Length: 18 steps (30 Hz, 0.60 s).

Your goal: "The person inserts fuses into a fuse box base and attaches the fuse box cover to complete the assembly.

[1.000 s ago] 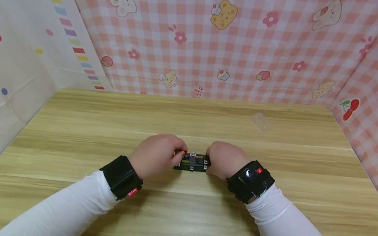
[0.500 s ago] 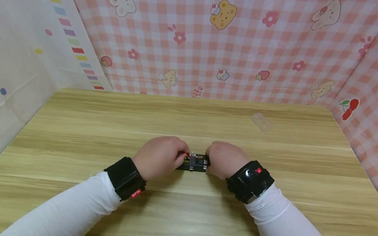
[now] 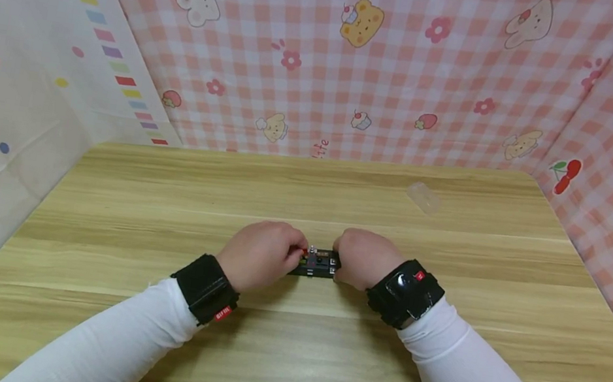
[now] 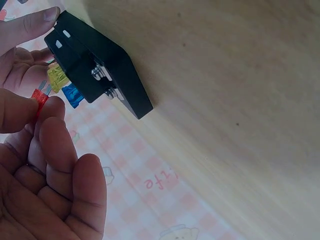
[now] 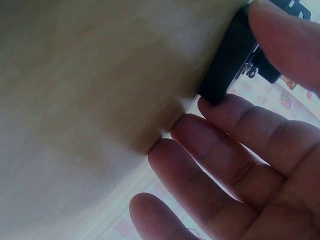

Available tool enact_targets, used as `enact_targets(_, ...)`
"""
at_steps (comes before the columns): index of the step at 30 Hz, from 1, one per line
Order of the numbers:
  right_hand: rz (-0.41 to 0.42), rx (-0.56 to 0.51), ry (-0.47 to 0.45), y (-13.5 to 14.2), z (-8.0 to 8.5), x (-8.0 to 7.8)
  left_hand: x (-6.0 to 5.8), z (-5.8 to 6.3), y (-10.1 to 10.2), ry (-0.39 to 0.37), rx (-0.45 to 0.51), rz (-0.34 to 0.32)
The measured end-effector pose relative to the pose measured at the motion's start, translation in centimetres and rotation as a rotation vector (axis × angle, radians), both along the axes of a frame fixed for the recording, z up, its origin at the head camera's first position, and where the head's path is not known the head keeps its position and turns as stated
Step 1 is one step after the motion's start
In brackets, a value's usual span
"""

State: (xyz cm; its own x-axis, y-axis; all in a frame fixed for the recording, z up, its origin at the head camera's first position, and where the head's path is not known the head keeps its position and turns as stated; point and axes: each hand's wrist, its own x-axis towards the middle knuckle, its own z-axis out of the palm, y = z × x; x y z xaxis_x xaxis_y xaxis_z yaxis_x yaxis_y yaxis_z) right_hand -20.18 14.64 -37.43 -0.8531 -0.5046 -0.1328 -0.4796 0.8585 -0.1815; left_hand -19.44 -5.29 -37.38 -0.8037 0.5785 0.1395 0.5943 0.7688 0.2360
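A black fuse box (image 3: 322,263) lies on the wooden table between both hands. My left hand (image 3: 261,255) pinches a red blade fuse (image 4: 39,96) between thumb and forefinger, its metal prongs showing clear of the box. Seated in the box are a yellow fuse (image 4: 57,78) and a blue fuse (image 4: 73,95), beside metal terminal screws (image 4: 98,73). At the box's right end, my right hand (image 3: 369,260) grips it between thumb and forefinger, the other fingers spread near the tabletop. In the head view, the left fingers hide the box's left part.
A clear plastic cover (image 3: 424,197) lies on the table (image 3: 282,352) toward the back right. Patterned cloth (image 3: 298,84) hangs behind the table and along both sides.
My left hand has shifted slightly right, carrying the red fuse along the box toward its middle. The right hand and the box have stayed in place.
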Motion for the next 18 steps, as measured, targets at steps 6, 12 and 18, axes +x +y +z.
enact_targets(6, 0.002, 0.001, -0.001, 0.04, -0.02, -0.05, 0.00, -0.09, 0.07, -0.004, 0.006, 0.006)
enact_targets(12, 0.011, 0.004, 0.004, 0.05, -0.03, -0.04, -0.06, -0.36, 0.09, -0.008, 0.004, 0.012)
enact_targets(18, 0.008, -0.004, -0.004, 0.04, -0.01, 0.00, -0.04, -0.67, 0.05, -0.002, 0.004, 0.001)
